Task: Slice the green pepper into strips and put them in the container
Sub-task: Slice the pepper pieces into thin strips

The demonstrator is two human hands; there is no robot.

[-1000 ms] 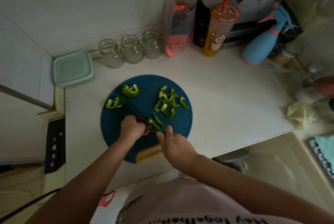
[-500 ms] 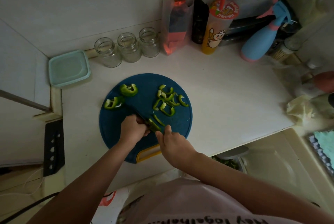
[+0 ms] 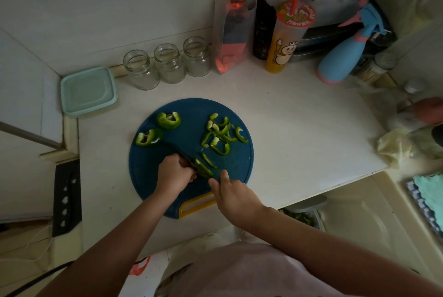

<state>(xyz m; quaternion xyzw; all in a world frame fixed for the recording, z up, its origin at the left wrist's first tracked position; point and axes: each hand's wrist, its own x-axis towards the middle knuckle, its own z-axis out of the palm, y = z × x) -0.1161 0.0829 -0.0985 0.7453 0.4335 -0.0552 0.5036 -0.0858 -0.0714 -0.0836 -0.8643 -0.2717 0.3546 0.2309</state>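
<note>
A round blue cutting board (image 3: pixel 148 177) lies on the white counter. Two uncut green pepper chunks (image 3: pixel 169 120) (image 3: pixel 148 138) sit at its far left. A pile of cut strips (image 3: pixel 221 135) lies at its far right. My left hand (image 3: pixel 173 173) curls its fingers over a pepper piece (image 3: pixel 203 169) near the board's front. A dark knife blade (image 3: pixel 176 149) runs diagonally beside those fingers. My right hand (image 3: pixel 233 195) grips the knife from the right, hiding the handle. A mint lidded container (image 3: pixel 88 90) stands at the far left.
Three glass jars (image 3: pixel 169 63) line the back wall. Beside them stand a bag (image 3: pixel 231 40), a drink cup (image 3: pixel 286 38) and a blue spray bottle (image 3: pixel 342 54). Below the counter's front edge sits a bowl holding green bits (image 3: pixel 299 216). A sink (image 3: pixel 359 220) is at right.
Both hands stay at the board's front with the knife against the pepper piece. The pepper chunks and strips have not moved.
</note>
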